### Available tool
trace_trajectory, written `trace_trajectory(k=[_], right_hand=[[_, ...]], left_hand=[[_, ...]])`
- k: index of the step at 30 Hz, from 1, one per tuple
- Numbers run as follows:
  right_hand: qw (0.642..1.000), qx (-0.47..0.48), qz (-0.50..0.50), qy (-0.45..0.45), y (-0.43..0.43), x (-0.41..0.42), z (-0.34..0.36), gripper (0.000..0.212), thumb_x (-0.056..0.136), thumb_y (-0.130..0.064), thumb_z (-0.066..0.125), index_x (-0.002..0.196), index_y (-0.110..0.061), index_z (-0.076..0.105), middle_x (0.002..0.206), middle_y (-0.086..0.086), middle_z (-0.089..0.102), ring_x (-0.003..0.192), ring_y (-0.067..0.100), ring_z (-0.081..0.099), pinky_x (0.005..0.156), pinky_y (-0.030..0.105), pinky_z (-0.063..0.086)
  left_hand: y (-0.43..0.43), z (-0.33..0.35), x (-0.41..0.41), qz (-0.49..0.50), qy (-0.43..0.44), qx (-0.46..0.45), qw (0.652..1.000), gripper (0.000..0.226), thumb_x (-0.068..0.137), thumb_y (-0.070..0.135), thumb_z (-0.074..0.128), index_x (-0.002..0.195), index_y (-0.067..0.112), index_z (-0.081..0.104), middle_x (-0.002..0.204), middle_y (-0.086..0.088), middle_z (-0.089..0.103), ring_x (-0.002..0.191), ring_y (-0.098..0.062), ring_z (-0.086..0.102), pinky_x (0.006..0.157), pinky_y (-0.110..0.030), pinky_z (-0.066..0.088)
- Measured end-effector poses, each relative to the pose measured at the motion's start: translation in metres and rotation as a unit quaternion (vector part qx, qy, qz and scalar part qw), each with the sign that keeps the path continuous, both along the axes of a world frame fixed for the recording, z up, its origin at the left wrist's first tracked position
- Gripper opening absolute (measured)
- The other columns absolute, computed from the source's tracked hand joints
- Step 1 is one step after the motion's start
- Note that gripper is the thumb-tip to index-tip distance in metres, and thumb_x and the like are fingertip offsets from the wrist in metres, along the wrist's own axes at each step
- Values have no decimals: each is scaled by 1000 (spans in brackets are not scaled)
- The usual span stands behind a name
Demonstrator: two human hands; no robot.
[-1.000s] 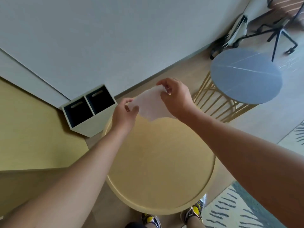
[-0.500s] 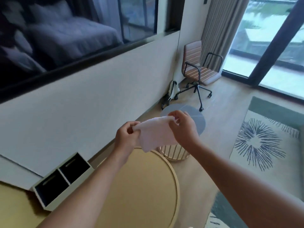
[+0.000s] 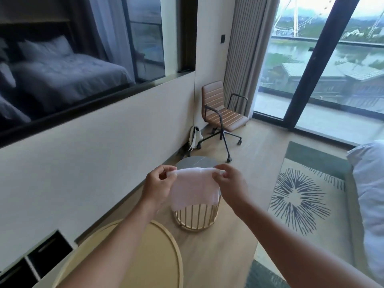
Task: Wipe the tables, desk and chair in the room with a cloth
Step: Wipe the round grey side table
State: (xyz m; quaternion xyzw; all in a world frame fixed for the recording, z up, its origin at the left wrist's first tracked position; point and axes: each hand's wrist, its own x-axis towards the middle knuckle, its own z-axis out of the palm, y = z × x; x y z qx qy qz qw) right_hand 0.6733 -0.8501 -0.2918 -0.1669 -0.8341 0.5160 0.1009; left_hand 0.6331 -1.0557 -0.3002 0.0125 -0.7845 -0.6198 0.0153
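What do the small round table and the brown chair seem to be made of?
Small round table: grey top with a pale vein, probably stone or marble; gold bars of its base look like shiny metal. Brown office chair: ribbed smooth upholstery, likely leather or imitation; black frame, probably metal.

The white cloth (image 3: 194, 189) hides most of the top of the grey side table (image 3: 195, 161). At 6 o'clock the round yellow surface (image 3: 158, 256) is cut by the bottom edge and crossed by the left forearm (image 3: 124, 235). The picture's edge crops the cubby box (image 3: 31, 265) at 8 o'clock and the white bedding (image 3: 369, 183) at 3 o'clock.
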Motion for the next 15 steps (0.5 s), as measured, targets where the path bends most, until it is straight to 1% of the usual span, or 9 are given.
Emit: trace_trajectory(k=[2, 4, 6, 8, 10, 13, 15], right_hand=[[999, -43, -6, -6, 25, 0, 2, 24, 96, -13, 62, 118, -18, 70, 100, 3, 69, 85, 12, 63, 56, 11, 41], [995, -94, -5, -14, 52, -1, 5, 25, 95, -7, 61, 117, -15, 69, 102, 9, 69, 84, 14, 63, 52, 9, 42], [991, -128, -9, -38, 78, -4, 6, 23, 92, -5, 63, 113, -13, 69, 105, 12, 70, 87, 18, 64, 57, 16, 44], [984, -171, -18, -51, 102, -11, 3, 20, 89, -7, 67, 108, -12, 71, 107, 14, 70, 93, 22, 65, 65, 23, 45], [974, -215, -33, -57, 121, -22, 1, 15, 90, -10, 69, 105, -11, 73, 108, 13, 71, 95, 25, 65, 69, 27, 45], [965, -250, -50, -60, 141, -46, -7, 12, 91, -8, 68, 102, -8, 72, 100, 12, 69, 89, 24, 62, 71, 27, 46], [960, -266, -55, -62, 149, -57, -11, 11, 91, -5, 67, 101, -8, 71, 97, 12, 66, 81, 23, 60, 74, 29, 50]], left_hand=[[30, -1, -5, 5, -3, 16, 1000, 9, 90, 13, 68, 95, 19, 73, 91, 3, 72, 81, -8, 62, 66, -14, 49], [61, -1, -10, 9, -5, 30, 1000, 8, 89, 12, 70, 93, 19, 72, 87, 4, 69, 79, -9, 60, 66, -17, 48], [89, 2, -14, 7, -13, 34, 999, 7, 90, 14, 71, 92, 21, 72, 86, 5, 67, 80, -9, 59, 68, -22, 48], [112, 6, -21, 2, -14, 34, 999, 7, 90, 15, 71, 90, 22, 72, 85, 7, 67, 81, -8, 59, 70, -21, 47], [128, 10, -31, -1, -12, 34, 999, 7, 89, 15, 72, 88, 22, 72, 85, 7, 68, 81, -7, 60, 72, -21, 48], [145, 10, -53, -9, -20, 41, 999, 3, 89, 19, 73, 91, 22, 74, 93, 3, 71, 85, -10, 62, 77, -24, 50], [154, 10, -65, -14, -21, 47, 999, 3, 90, 21, 73, 92, 21, 74, 98, 0, 71, 86, -11, 63, 77, -25, 51]])
